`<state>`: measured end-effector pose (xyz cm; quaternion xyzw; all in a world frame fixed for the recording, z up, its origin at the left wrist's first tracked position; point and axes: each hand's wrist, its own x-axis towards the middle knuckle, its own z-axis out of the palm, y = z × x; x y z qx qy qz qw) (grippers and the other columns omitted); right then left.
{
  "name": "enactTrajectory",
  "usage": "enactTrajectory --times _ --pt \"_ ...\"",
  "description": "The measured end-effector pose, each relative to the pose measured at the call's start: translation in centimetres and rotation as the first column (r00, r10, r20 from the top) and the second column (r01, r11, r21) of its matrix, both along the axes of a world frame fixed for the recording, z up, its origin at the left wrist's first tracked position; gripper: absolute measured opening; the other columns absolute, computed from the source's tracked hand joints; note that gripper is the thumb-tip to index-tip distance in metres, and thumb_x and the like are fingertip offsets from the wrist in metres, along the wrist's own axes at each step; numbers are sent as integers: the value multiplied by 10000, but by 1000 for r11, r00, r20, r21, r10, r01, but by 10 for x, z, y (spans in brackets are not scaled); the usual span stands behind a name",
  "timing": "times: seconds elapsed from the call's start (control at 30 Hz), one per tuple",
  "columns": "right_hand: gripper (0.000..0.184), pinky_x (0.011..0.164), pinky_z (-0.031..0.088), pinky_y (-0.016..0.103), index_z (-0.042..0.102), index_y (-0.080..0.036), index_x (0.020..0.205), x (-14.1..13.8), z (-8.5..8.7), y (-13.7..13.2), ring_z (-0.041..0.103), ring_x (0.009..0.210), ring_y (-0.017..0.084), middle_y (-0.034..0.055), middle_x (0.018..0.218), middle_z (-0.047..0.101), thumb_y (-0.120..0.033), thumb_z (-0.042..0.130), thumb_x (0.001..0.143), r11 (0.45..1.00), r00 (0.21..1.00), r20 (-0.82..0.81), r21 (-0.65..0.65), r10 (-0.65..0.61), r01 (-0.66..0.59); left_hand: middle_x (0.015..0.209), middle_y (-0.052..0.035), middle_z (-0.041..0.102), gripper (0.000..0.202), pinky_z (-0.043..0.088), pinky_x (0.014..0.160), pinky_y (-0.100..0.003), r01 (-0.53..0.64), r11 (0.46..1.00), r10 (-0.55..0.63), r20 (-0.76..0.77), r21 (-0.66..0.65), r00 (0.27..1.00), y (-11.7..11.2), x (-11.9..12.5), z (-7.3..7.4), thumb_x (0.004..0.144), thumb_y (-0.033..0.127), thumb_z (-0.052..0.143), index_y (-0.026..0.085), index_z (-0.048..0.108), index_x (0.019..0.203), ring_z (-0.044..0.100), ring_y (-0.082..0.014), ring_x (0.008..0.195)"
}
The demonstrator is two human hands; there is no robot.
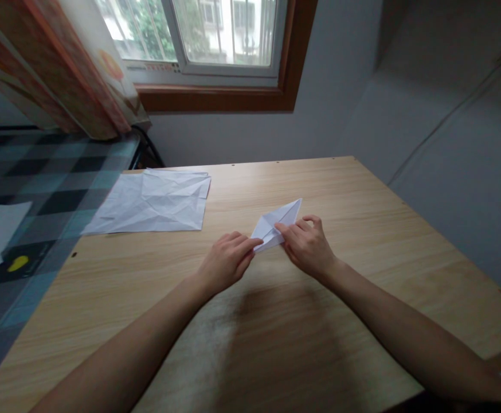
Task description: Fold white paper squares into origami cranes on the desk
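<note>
A small folded sheet of white paper (pixel 281 217), roughly diamond-shaped with crease lines, is between my two hands over the middle of the wooden table. My left hand (pixel 230 259) grips its lower left corner, thumb on top and the other fingers curled. At the paper's right edge, my right hand (pixel 305 242) pinches it between thumb and fingers, with one finger bent up and away. The paper's far tip points up and to the right. Whatever lies under my fingertips is hidden.
Several creased white sheets (pixel 171 201) lie at the table's far left. The wooden table (pixel 362 229) meets a wall at the back. On the left, a checked cloth (pixel 53 172) carries a white paper piece (pixel 5 232). A curtain (pixel 61 63) hangs beside the window (pixel 229 31).
</note>
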<state>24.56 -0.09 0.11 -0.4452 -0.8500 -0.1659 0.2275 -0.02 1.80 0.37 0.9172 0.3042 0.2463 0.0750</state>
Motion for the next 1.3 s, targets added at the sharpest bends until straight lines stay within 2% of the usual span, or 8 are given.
enactTrajectory --times 0.23,0.33,0.43,0.53,0.63,0.77,1.03,1.3 --pt "428 905 461 411 528 -159 1325 -3 -10 7 592 1035 265 183 1346 567 -138 576 900 997 972 -221 -19 -83 81 937 -61 700 218 492 811 -360 39 998 -36 -62 44 997 -2 1 1 933 200 539 226 753 961 610 -205 880" --pt "412 938 498 437 557 -153 1290 -1 -9 8 586 1085 289 193 1340 561 -137 600 881 991 952 -279 -36 -130 125 1110 -76 703 222 496 861 -397 23 999 -18 -91 46 996 -4 1 2 936 217 545 232 759 993 625 -227 968" --pt "257 979 508 467 649 -175 1147 0 -11 9 602 1122 294 151 1196 662 -150 562 907 993 972 -227 -116 -62 36 1279 -68 676 230 482 954 -425 55 997 -49 -108 53 993 -5 2 3 952 221 525 218 743 1024 620 -246 1122" --pt "262 1027 511 450 671 -158 1156 -3 -14 8 624 1160 269 148 1239 679 -201 510 954 966 979 -192 -235 62 -107 1240 -51 712 243 472 1009 -414 91 995 -86 -130 30 988 -4 2 4 978 262 501 204 722 1063 626 -239 1170" --pt "354 1085 482 451 630 -123 1272 -4 -14 7 591 1260 267 163 1346 639 -240 467 981 938 982 -176 -322 72 -126 1228 -50 723 268 470 1022 -426 101 995 -97 -150 18 984 -5 2 5 986 291 489 200 712 1105 635 -249 1181" --pt "426 1152 405 465 597 -89 1339 2 -12 15 535 1339 281 173 1422 587 -290 458 990 919 993 -121 -391 6 -53 1236 -57 721 288 470 1027 -428 121 993 -117 -156 13 981 -7 2 6 990 301 477 194 710 1121 639 -249 1185" --pt "505 1131 308 606 541 -139 1410 18 -14 33 422 1404 378 169 1504 501 -398 457 985 850 926 -61 -422 -372 313 1285 -54 696 285 444 1033 -423 152 987 -158 -179 -48 971 -10 1 8 975 317 494 219 688 1158 613 -245 1219" --pt "351 1112 338 559 707 -181 1150 20 -18 27 539 1295 325 133 1310 670 -383 638 872 896 925 -316 -440 -211 54 1375 -67 639 372 416 1003 -445 251 966 -260 -245 -68 934 -17 5 12 958 408 550 230 618 1277 579 -272 1210"
